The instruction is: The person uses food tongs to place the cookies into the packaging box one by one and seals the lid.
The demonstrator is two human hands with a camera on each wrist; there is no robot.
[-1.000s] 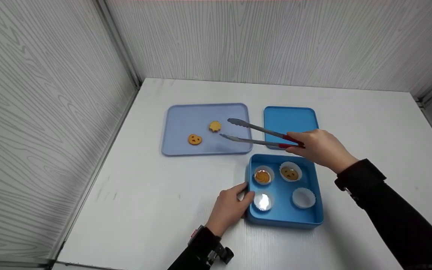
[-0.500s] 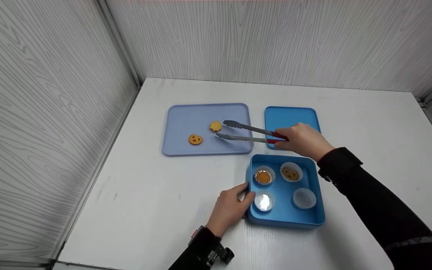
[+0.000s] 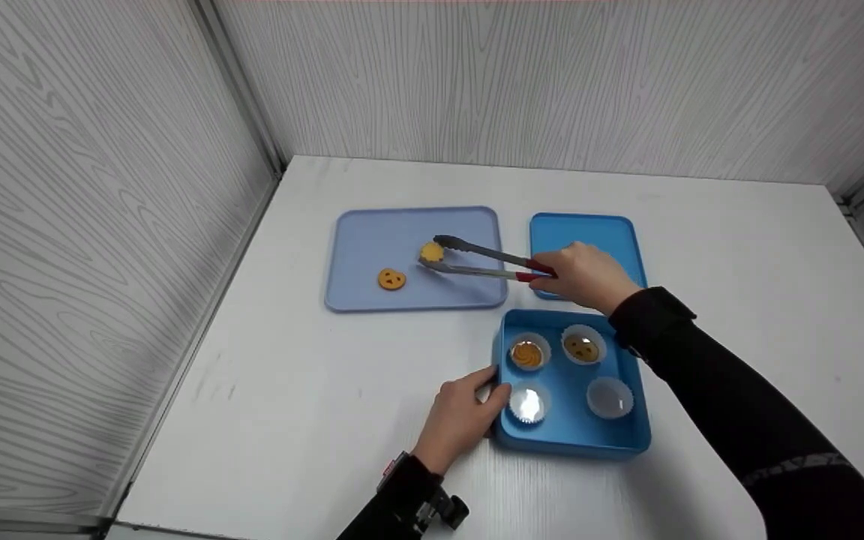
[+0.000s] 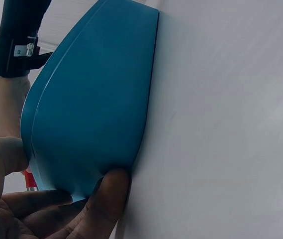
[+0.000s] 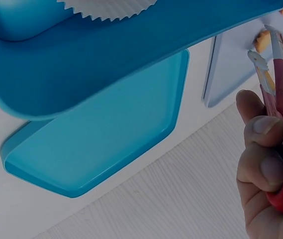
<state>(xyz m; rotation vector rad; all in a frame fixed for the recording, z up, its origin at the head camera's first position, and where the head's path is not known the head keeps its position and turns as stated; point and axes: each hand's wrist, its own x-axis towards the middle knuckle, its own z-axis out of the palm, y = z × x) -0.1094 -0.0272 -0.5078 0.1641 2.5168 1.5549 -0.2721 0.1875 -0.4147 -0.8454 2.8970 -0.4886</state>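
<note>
My right hand (image 3: 589, 276) holds metal tongs (image 3: 477, 271) by their red handles. The tongs' tips lie on either side of a yellow flower-shaped cookie (image 3: 432, 252), on the lavender tray (image 3: 357, 240). Left of the tongs is a brown cookie with holes (image 3: 391, 280). My left hand (image 3: 458, 420) grips the left wall of a blue box (image 3: 567, 448), thumb at the rim and fingers against the outside in the left wrist view. Inside the box, one white paper cup has a swirl cookie (image 3: 527, 355), another a holed cookie (image 3: 580, 347).
Two more white cups, a front left one (image 3: 528, 403) and a front right one (image 3: 610, 397), sit in the box. Behind the box lies a shallow blue lid (image 3: 597, 229), partly under my right hand. Pale wood-grain walls (image 3: 522, 82) enclose the white table (image 3: 274, 390).
My right hand has moved left with the tongs, from right of the flower-shaped cookie until their tips flank it, and the tips have drawn closer together. The left hand stays at the box.
</note>
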